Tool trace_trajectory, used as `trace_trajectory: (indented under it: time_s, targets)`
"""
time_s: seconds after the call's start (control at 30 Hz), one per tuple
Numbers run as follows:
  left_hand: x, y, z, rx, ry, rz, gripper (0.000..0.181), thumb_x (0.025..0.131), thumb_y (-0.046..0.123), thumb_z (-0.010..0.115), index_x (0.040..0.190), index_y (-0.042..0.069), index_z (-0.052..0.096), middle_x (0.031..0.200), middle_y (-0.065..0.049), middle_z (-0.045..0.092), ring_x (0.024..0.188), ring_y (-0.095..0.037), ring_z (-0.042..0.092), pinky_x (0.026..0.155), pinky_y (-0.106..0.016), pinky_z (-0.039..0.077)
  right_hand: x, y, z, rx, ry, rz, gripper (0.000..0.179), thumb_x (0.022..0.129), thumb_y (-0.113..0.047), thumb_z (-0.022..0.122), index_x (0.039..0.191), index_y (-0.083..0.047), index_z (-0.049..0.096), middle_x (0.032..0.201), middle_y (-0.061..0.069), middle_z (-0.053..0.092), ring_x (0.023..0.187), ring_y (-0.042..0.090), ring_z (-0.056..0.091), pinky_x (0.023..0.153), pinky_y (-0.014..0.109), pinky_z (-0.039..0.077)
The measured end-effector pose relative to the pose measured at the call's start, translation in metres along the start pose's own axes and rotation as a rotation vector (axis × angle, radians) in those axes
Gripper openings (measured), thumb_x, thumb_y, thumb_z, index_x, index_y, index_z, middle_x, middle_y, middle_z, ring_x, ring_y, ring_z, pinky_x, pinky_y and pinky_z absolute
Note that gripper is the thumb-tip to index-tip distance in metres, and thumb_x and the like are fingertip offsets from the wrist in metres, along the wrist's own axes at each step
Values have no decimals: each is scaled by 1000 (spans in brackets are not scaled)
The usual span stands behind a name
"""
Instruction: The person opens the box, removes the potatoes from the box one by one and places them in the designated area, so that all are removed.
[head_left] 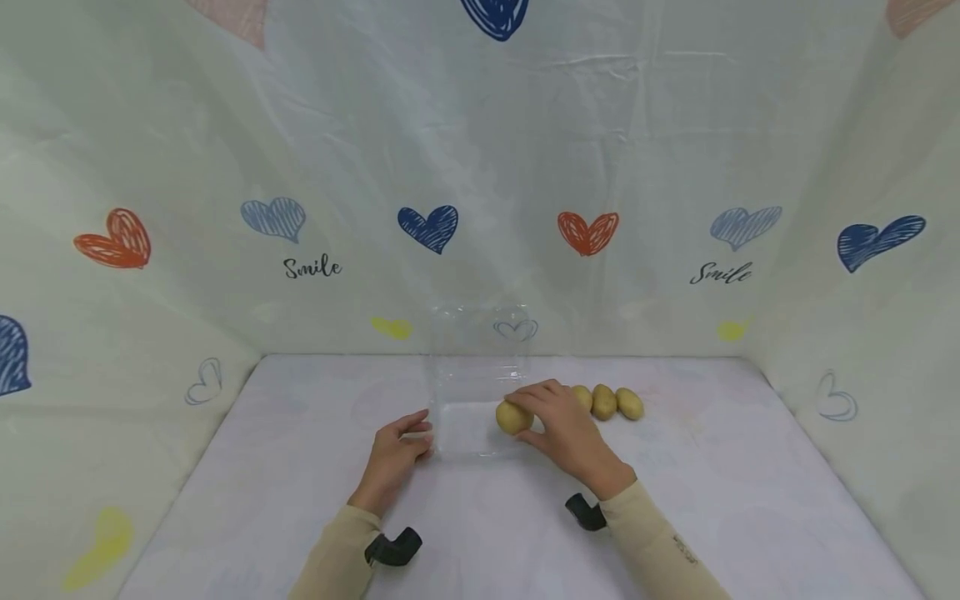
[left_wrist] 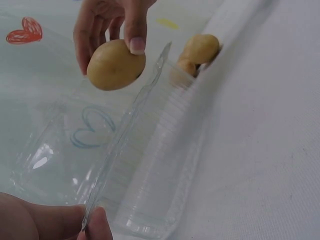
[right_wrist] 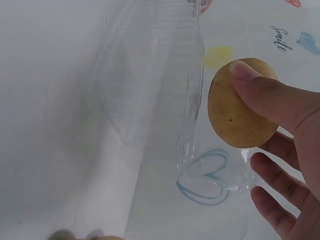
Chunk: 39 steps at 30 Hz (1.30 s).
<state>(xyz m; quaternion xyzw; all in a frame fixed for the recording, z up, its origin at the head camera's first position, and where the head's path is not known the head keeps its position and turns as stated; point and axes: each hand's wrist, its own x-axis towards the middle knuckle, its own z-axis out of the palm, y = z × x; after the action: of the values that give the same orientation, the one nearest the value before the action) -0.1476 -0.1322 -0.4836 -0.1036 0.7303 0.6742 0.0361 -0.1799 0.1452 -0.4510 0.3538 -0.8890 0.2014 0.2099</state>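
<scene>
A clear plastic clamshell box (head_left: 480,454) stands on the table with its lid (head_left: 476,333) raised at the back. My left hand (head_left: 395,458) pinches the box's left rim between thumb and finger, as the left wrist view shows. My right hand (head_left: 566,429) grips a potato (head_left: 513,417) between thumb and fingers, over the right side of the box. In the right wrist view, the thumb lies across the yellow-brown potato (right_wrist: 240,107) and the other fingers are spread behind it. No potato shows inside the box.
To the right of the box, potatoes (head_left: 604,402) lie in a row on the white tablecloth (head_left: 300,467), one partly hidden by my right hand. A pale curtain (head_left: 652,167) printed with hearts hangs behind the table and along its sides.
</scene>
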Motion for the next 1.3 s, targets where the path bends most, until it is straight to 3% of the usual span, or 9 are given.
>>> trace_trajectory:
  time_s: [0.57, 1.0, 1.3]
  targets:
    - [1, 0, -1, 2, 0, -10, 49, 99, -10, 62, 147, -11, 53, 135, -30, 58, 92, -17, 64, 77, -26, 59, -30, 26, -17, -19, 101, 65, 63, 63, -13, 103, 120, -10, 77, 116, 1, 77, 108, 26, 67, 96, 44, 55]
    - [0, 0, 0, 11, 15, -9, 48, 98, -11, 61, 146, -11, 54, 133, -29, 59, 90, -16, 63, 76, -24, 59, -62, 51, -28, -48, 141, 118, 66, 57, -12, 103, 117, -8, 77, 103, 1, 72, 90, 19, 54, 79, 39, 49]
    - [0, 0, 0, 10, 20, -15, 48, 98, -11, 63, 146, -11, 55, 132, -29, 60, 91, -16, 63, 76, -24, 59, -79, 63, -39, -88, 127, 151, 67, 61, -12, 102, 121, -3, 75, 114, 10, 76, 101, 33, 66, 85, 51, 56]
